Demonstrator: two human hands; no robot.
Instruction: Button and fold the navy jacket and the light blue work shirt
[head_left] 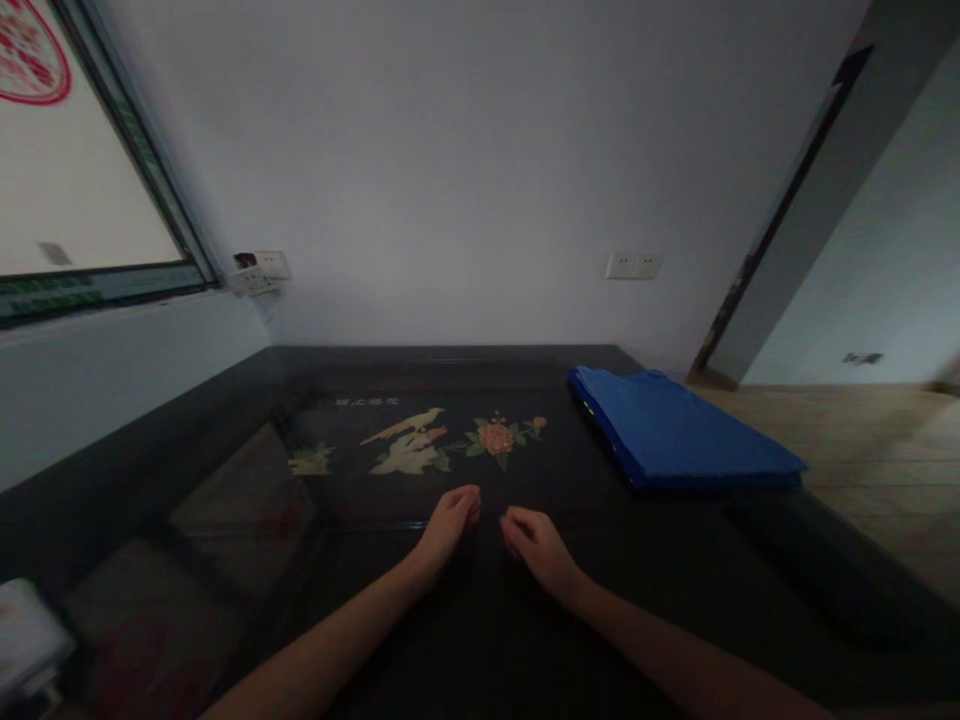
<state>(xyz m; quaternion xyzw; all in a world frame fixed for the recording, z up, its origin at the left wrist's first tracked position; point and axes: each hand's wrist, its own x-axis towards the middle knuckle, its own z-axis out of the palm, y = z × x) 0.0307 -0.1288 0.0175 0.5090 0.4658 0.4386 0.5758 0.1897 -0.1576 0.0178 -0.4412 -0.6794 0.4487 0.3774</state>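
Note:
My left hand rests on its side on the dark glossy table, just left of the middle, fingers curled closed. My right hand lies a short gap to the right, also curled into a loose fist. Nothing shows in either hand. Beyond them the tabletop carries a painted bird and a pink flower with leaves. To the right of my right hand, apart from it, lies a flat blue folded item, perhaps cloth or a folder.
A white object, partly cut off, is at the lower left edge. The table meets a pale wall with sockets at the back. A window is at left. Tiled floor shows at right.

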